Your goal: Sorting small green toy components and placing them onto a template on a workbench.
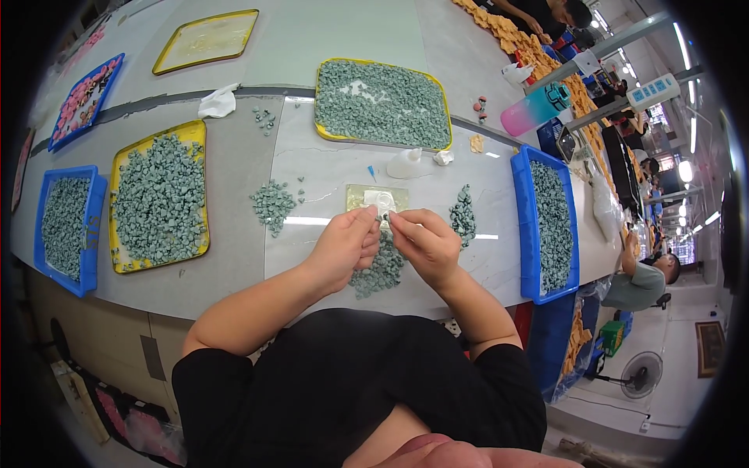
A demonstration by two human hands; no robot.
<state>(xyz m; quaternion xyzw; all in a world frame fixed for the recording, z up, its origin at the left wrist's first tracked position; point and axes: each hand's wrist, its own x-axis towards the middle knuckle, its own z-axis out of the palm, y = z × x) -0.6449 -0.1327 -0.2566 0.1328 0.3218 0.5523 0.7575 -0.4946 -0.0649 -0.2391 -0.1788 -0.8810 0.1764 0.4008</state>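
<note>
Small dark-green piece (386, 218) sits between the hands at the table's near middle, pinched in the right hand's (427, 243) thumb and fingertips; the left hand (343, 246) curls beside it, whether gripping too I cannot tell. Nearer lies a pile of green pieces (379, 271); just farther, a yellowish flat pad (355, 196), then a white squeeze bottle (405, 163); right, a blue plastic crate (525, 226)

The piece (385, 218) in the right hand's (427, 242) grip, beside the left hand (345, 246), is too small to identify. The hands hide the pad's (354, 195) near edge. The top edge crops a co-worker (540, 11); the lower, the wearer's face (449, 454).
</note>
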